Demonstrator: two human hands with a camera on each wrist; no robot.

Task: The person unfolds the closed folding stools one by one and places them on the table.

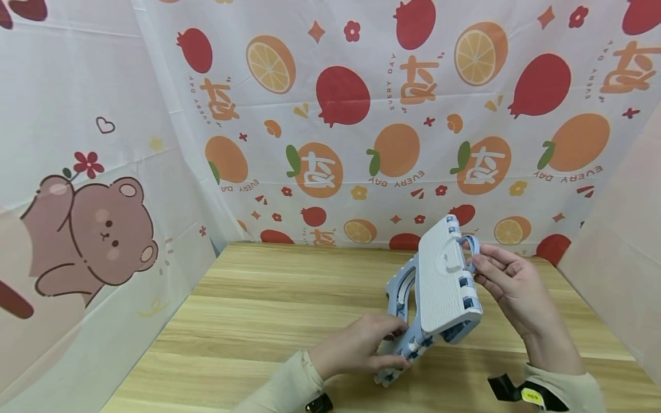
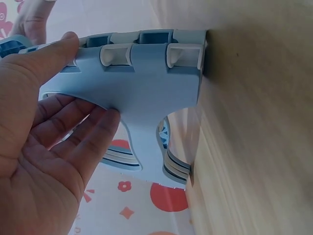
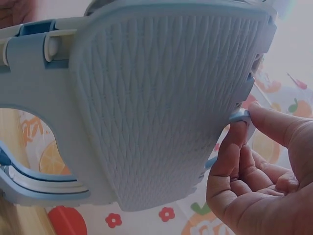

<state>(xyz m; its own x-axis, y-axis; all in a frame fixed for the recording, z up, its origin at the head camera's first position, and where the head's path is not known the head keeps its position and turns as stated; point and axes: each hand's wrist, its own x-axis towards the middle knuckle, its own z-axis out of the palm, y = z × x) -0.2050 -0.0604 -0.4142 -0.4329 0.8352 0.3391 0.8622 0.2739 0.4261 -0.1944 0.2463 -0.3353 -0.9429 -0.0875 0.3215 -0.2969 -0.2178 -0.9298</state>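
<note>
A blue-and-white plastic folding stool (image 1: 446, 281), partly unfolded, stands tilted on the right half of the table. Its white top has a woven texture, plain in the right wrist view. My left hand (image 1: 364, 344) grips the hinged edge of a blue leg panel (image 2: 151, 83). In the left wrist view the thumb lies over that edge and the fingers reach to the cut-out below. At the far side of the top, my right hand (image 1: 516, 287) pinches the blue carrying handle (image 3: 239, 116) between thumb and index finger. The handle is swung out from the stool.
The wood-grain table (image 1: 248, 310) runs back to a fruit-print cloth (image 1: 356, 149) hanging behind it. Another cloth with a printed bear (image 1: 111, 235) hangs at the left, and a pale cloth (image 1: 619, 252) closes the right side.
</note>
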